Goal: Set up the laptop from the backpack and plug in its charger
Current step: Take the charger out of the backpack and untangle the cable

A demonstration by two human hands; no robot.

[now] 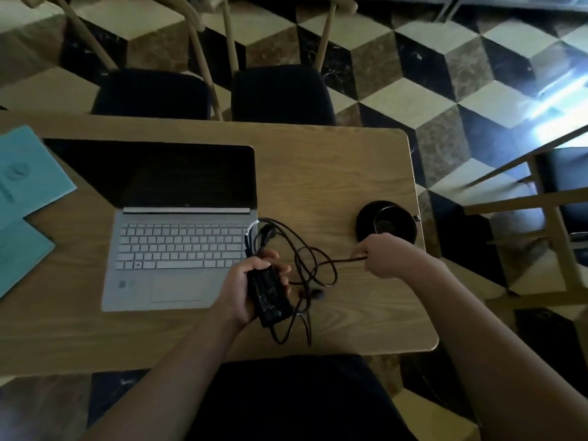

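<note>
**Untangling the charger lead beside the open laptop**

The light wooden table (350, 160) carries the open silver laptop (178, 249) at its left-centre, screen dark. Just right of the keyboard, the left hand (245, 288) wraps closed around the black rectangular charger brick (270, 297), while the right hand (386, 257) pinches the thin black cable (313, 265) and draws it rightward near a round black dish (386, 222). Best to keep the brick steady and feed loops out slowly, so knots don't tighten
</note>
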